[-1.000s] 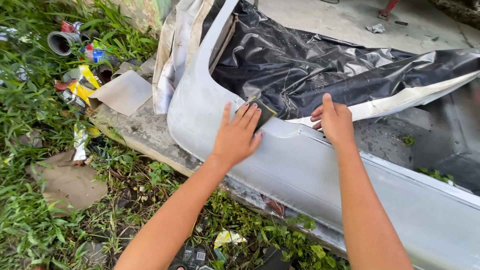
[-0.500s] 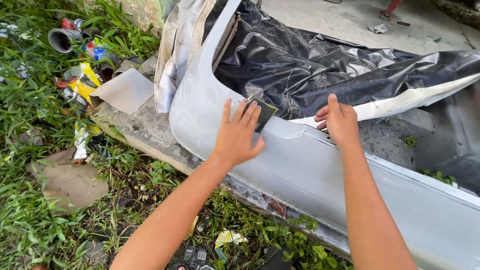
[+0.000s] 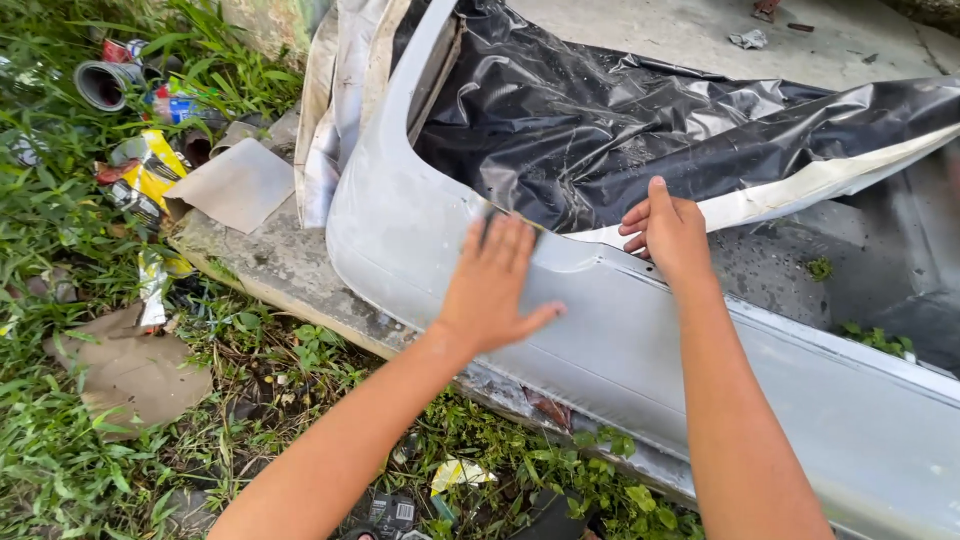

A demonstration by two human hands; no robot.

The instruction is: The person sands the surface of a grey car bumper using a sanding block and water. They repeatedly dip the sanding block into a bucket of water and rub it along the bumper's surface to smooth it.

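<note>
Grey car bumper (image 3: 640, 350): long moulded panel, smooth and matt with a dull sheen, curved up at its far-left end, lying across a rough concrete slab (image 3: 270, 265) at the edge of the grass. A raised crease runs along its upper edge.

Left hand (image 3: 495, 285): laid flat on the bumper's face, fingers spread and extended, nothing gripped in a closed fist. A small dark flat piece, perhaps a sanding sheet (image 3: 492, 215), shows just past the fingertips; the hand is motion-blurred, so whether it is pinned under the fingers cannot be told for certain.

Right hand (image 3: 668, 232): resting on the bumper's upper edge to the right of the left hand, fingers loosely curled against the rim, holding nothing.

Black plastic sheet (image 3: 620, 120): glossy, crumpled, heavily creased, lying behind the bumper's upper edge, with a pale cream underside folded out along its near border.

Pale folded sheeting (image 3: 335, 110): stiff, creased, standing at the bumper's far-left end.

Beside the bumper's left end, on the slab: a flat piece of grey-brown cardboard (image 3: 238, 183).

Further left of the bumper, in the grass: a grey pipe section (image 3: 105, 85), a yellow wrapper (image 3: 150, 170), and a torn brown cardboard scrap (image 3: 125, 365).
</note>
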